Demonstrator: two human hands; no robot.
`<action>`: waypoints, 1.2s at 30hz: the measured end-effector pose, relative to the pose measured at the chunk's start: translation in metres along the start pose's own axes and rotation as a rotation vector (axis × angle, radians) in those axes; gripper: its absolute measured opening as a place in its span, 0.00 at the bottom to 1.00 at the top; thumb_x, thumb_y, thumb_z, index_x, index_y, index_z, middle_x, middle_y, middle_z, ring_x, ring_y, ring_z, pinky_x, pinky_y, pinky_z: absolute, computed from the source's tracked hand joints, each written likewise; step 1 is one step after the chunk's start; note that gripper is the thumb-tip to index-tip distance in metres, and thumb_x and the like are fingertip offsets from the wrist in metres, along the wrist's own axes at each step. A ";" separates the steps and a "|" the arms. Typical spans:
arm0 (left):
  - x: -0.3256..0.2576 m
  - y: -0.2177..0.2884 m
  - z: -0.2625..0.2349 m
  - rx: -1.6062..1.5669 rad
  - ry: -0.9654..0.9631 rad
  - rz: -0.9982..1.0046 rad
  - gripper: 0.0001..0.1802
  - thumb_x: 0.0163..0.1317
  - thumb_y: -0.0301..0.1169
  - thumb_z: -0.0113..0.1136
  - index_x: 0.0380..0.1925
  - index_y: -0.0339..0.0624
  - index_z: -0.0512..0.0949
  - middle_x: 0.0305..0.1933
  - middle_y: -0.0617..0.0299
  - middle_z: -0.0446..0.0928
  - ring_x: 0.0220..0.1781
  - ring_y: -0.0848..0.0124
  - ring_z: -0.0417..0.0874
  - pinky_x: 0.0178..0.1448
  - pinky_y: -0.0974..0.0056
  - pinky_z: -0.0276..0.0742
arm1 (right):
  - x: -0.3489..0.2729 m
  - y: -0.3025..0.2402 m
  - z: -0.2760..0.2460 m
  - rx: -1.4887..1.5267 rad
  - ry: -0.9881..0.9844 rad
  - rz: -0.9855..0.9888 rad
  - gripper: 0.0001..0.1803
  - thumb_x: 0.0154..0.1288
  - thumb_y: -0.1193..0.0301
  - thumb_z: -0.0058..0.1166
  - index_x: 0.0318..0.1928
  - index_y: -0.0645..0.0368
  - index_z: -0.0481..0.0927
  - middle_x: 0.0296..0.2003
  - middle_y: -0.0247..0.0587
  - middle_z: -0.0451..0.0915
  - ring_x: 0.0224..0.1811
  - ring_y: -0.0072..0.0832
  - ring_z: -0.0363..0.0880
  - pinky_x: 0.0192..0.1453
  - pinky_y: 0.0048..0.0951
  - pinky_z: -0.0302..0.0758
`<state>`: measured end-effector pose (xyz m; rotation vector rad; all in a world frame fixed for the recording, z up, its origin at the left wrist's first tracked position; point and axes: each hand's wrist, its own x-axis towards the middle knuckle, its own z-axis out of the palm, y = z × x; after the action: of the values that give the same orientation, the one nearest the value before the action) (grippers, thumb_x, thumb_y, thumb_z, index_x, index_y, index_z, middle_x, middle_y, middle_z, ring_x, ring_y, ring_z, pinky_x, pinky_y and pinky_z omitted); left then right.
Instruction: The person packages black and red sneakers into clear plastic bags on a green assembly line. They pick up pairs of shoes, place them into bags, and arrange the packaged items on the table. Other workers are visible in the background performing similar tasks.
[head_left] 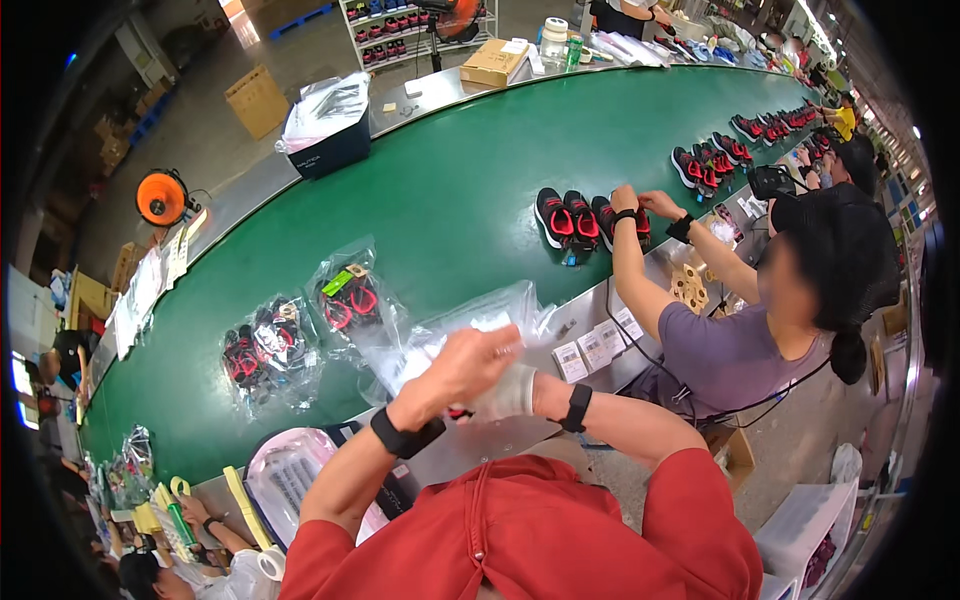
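Red shirt fills the near edge at 6 o'clock, its short sleeves leading to two forearms with black wristbands. Taking the hands as the clock's centre, the left hand is blurred, its fingers bent and pointing toward 2 o'clock; how tightly they close cannot be told. Its partner, the right hand, comes in from 4 o'clock beneath it, covered by something pale, and its fingers are hidden, so its opening and hold cannot be told either. A clear bag spreads just beyond both hands, from 10 round to 1 o'clock, on the green surface; whether either hand grips it is unclear. Bagged shoes lie at 10 o'clock, with more bagged pairs farther out toward 9. At 1 o'clock stand unbagged black-and-red shoes, where a co-worker has both hands on the next pair. White cards lie between 2 and 3 o'clock, a pink-rimmed tub sits at 8, and a dark bin at 11.
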<state>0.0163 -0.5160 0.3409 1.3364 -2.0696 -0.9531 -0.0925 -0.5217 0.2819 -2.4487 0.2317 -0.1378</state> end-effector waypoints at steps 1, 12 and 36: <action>-0.004 -0.001 0.003 -0.010 0.025 0.029 0.07 0.60 0.30 0.53 0.34 0.39 0.76 0.23 0.43 0.71 0.24 0.46 0.71 0.29 0.55 0.69 | -0.002 0.005 0.008 0.149 0.203 -0.053 0.19 0.55 0.53 0.56 0.37 0.55 0.81 0.35 0.40 0.80 0.41 0.40 0.77 0.49 0.39 0.71; 0.014 -0.052 -0.027 0.345 0.112 -0.208 0.10 0.59 0.32 0.54 0.34 0.36 0.74 0.26 0.42 0.76 0.30 0.44 0.77 0.33 0.49 0.71 | 0.027 -0.068 0.003 -0.642 -0.030 -0.278 0.14 0.35 0.58 0.59 0.21 0.55 0.82 0.24 0.38 0.79 0.30 0.34 0.77 0.36 0.35 0.68; -0.085 -0.054 -0.028 0.221 0.466 -0.315 0.10 0.61 0.29 0.56 0.23 0.39 0.71 0.14 0.52 0.65 0.13 0.66 0.64 0.19 0.63 0.61 | 0.047 0.017 0.005 -0.222 0.093 0.385 0.13 0.49 0.69 0.53 0.36 0.59 0.82 0.31 0.47 0.81 0.32 0.35 0.80 0.36 0.40 0.75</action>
<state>0.1009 -0.4611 0.3135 1.8368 -1.6705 -0.4692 -0.0482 -0.5411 0.2694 -2.5645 0.7899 -0.0587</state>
